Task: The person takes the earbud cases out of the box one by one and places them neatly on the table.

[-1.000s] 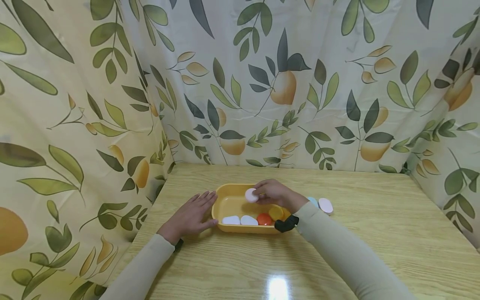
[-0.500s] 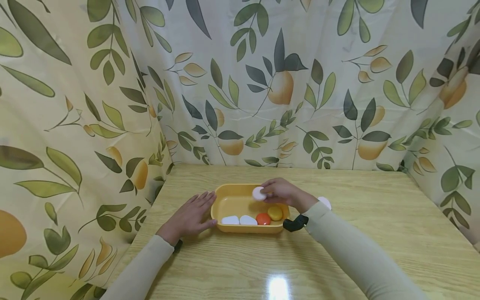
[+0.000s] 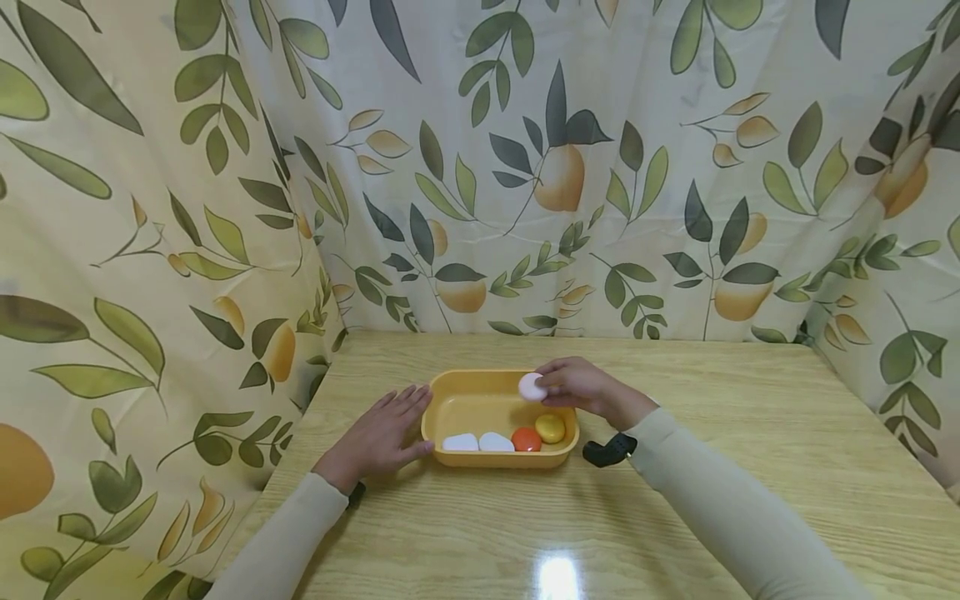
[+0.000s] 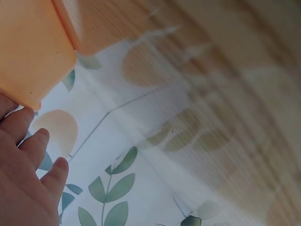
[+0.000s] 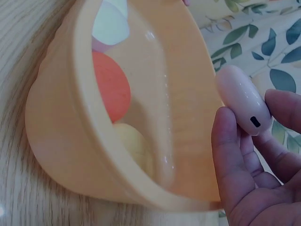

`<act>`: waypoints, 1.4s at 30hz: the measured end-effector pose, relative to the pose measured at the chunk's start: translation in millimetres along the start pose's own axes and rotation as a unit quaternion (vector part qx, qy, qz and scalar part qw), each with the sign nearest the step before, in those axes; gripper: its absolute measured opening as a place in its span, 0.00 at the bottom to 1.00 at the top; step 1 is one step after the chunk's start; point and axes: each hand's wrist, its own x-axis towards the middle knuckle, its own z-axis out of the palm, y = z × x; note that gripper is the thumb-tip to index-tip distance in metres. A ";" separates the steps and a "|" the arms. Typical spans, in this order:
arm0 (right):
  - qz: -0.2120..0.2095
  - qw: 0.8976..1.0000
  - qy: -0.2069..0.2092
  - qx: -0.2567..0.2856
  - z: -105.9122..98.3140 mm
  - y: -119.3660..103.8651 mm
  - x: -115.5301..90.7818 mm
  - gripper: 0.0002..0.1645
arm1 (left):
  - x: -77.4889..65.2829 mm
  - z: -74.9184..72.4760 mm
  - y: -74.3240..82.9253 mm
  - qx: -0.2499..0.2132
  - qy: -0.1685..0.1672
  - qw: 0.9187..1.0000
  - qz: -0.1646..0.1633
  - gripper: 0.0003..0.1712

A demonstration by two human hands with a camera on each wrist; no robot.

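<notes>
My right hand (image 3: 588, 392) pinches a smooth pale pink rounded piece (image 3: 532, 387) above the back right part of a yellow tray (image 3: 498, 459). In the right wrist view, a small black slot shows on one end of the pink piece (image 5: 242, 101), held between thumb and fingers. Along the tray's front wall lie two white rounded pieces (image 3: 461, 442), a red-orange round piece (image 3: 527, 439) and a yellow round one (image 3: 550, 428). My left hand (image 3: 378, 439) rests with fairly straight fingers against the tray's left end; its fingertips touch the tray's edge in the left wrist view.
The tray stands on a light wood-grain table (image 3: 480, 525). A curtain (image 3: 525, 183) printed with leaves and fruit hangs behind the table and along both sides. My right sleeve (image 3: 720, 492) covers part of the table right of the tray.
The right hand has moved to the right with the pink piece, uncovering the yellow piece. Pale blue and pinkish pieces right of the tray are now hidden behind the right arm. The left hand stays put.
</notes>
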 end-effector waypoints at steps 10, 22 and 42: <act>-0.005 1.000 0.004 0.002 -11.6 2.3 -5.5 0.25 | 0.0 0.7 0.0 0.003 -0.004 1.000 -0.001 0.50; 0.000 0.999 0.021 0.024 -26.7 9.6 -15.7 0.27 | 0.3 2.5 -0.3 0.010 -0.007 1.000 -0.006 0.50; -0.009 0.999 0.039 0.033 -58.5 18.1 -34.2 0.28 | 0.5 2.0 -0.9 0.004 -0.003 1.000 -0.003 0.50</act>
